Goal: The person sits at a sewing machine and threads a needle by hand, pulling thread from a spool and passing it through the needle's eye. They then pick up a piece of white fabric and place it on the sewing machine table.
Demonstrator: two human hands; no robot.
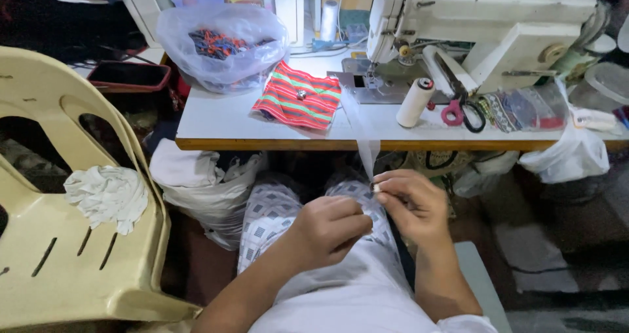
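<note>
Both hands, left hand (331, 231) and right hand (409, 205), are pinched shut on a thin clear strip (363, 140); it could be snagged under the sewing machine (485, 35) if pulled tight.

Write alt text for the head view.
Both hands, left hand and right hand, pinch a thin translucent strip over the person's lap. Ahead, a white table holds a sewing machine, striped fabric, thread spool and scissors.
</note>
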